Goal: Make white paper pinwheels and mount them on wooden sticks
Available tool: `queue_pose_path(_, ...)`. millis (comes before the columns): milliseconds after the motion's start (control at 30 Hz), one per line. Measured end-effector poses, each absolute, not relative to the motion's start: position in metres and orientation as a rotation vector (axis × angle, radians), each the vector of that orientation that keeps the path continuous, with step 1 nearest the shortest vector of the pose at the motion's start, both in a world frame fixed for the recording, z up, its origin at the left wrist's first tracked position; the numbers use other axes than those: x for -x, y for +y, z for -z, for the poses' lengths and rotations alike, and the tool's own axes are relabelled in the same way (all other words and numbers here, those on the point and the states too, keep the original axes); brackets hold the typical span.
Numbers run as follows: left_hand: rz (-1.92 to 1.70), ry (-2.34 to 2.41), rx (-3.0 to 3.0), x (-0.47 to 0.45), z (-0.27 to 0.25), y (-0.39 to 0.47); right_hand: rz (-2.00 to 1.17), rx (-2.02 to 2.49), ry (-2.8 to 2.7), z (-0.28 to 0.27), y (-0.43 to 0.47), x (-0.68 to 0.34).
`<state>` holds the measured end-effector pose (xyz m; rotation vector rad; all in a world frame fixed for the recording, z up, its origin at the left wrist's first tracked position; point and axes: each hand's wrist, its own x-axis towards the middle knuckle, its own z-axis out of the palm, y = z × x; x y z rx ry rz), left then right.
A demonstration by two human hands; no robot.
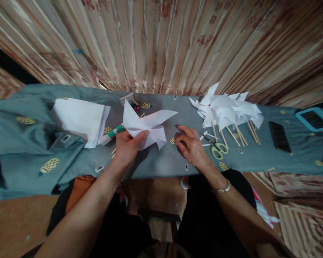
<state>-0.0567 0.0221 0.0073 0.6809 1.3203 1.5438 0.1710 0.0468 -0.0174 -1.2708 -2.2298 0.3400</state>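
Note:
A white paper pinwheel (153, 125), its blades folded in to the middle, is in my left hand (127, 145). My left thumb presses on its centre and the fingers are behind the paper. My right hand (191, 145) is just right of the pinwheel, low over the cloth and apart from the paper. Its thumb and index fingertip come together, while another finger stretches forward; anything between the tips is too small to make out. Scissors (218, 149) with yellow-green handles lie beside my right hand, near thin white paper strips (209, 135).
A stack of white paper (79, 116) lies at left. Behind the pinwheel are a small packet (133, 104) and a green-and-white tube-like item (113, 133). Finished pinwheels on wooden sticks (228, 107) lie at right, then a phone (280, 137) and a blue-framed device (314, 119). A curtain (161, 46) hangs behind.

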Motion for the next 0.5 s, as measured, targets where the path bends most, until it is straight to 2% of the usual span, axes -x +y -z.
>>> queue_pose_path(133,-1.531,1.323,-0.687,0.054,-0.003,0.018,-0.531,1.259,-1.955,-0.013,0.034,-0.162)
queue_pose_path(267,-1.407,1.312,-0.753,0.044,-0.009,0.007,-0.538,1.102,-1.942,-0.05,0.008,-0.141)
queue_pose_path(500,-1.332,1.266,-0.874,0.034,-0.028,-0.008,-0.504,1.058,-1.984,-0.051,0.001,-0.13)
